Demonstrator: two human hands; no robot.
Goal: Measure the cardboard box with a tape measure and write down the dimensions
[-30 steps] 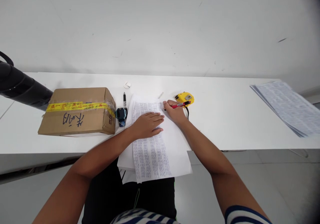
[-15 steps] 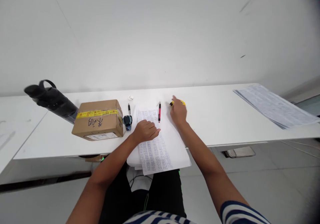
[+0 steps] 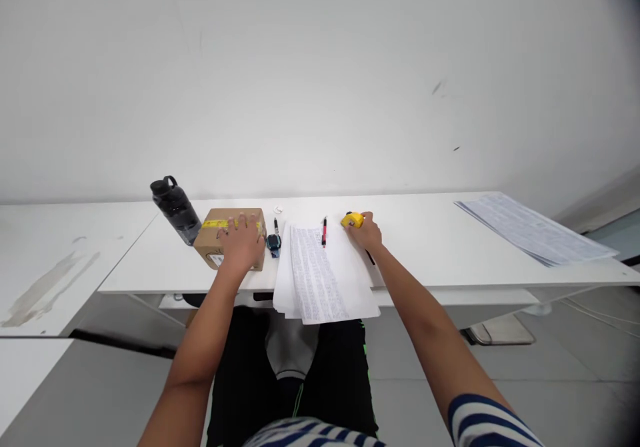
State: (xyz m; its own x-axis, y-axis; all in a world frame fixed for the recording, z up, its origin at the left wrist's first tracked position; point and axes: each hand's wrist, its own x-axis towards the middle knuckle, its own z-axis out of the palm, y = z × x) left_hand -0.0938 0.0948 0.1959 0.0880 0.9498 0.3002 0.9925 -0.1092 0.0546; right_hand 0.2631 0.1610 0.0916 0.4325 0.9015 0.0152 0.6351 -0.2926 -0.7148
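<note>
My left hand rests on the top and near side of a taped cardboard box, its fingers spread. At the right edge of the papers, my right hand is closed around a yellow tape measure. A handwritten sheet lies on a stack of white paper that overhangs the table's front edge. On the stack lies a red and black pen. Between box and papers are a wristwatch and a black pen. Part of a dark object shows by my right wrist.
A black bottle stands behind the box at its left. Small white earphones lie near the wall. More written sheets are spread at the right end of the white table.
My left hand has moved left from the papers onto the box and spread its fingers. The tape measure in my right hand now shows more fully. The view has shifted.
</note>
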